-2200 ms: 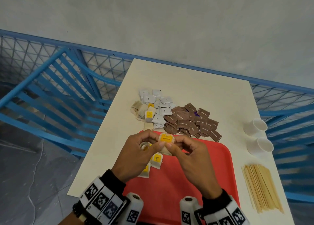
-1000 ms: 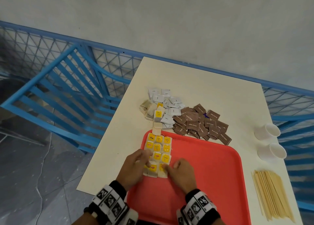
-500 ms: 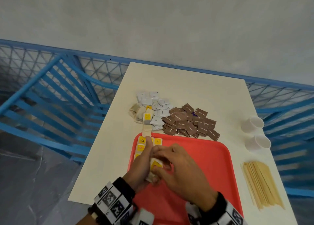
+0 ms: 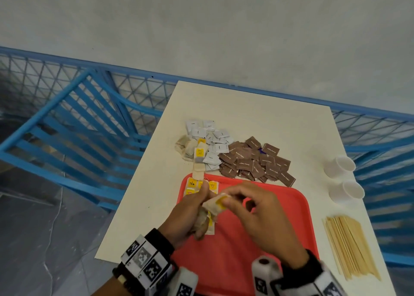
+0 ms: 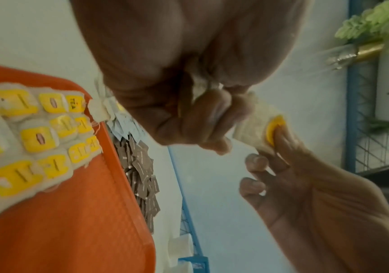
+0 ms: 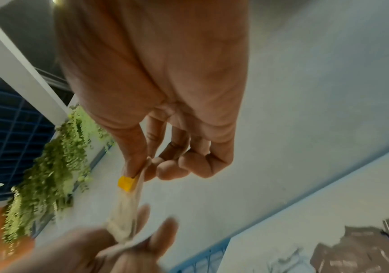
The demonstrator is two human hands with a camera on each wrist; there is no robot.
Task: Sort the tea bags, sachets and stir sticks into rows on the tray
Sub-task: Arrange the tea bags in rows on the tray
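Tea bag (image 4: 216, 204) is pinched between right hand (image 4: 257, 217) and left hand (image 4: 190, 213), lower centre of frame; red tray (image 4: 280, 206) is seen underneath.

Both hands have come up off the red tray (image 4: 289, 208) — a second ago they pressed the tea bags flat in their rows. Now the left hand (image 4: 188, 215) and right hand (image 4: 259, 215) pinch one yellow-tagged tea bag (image 4: 216, 204) between them — lifted clear.
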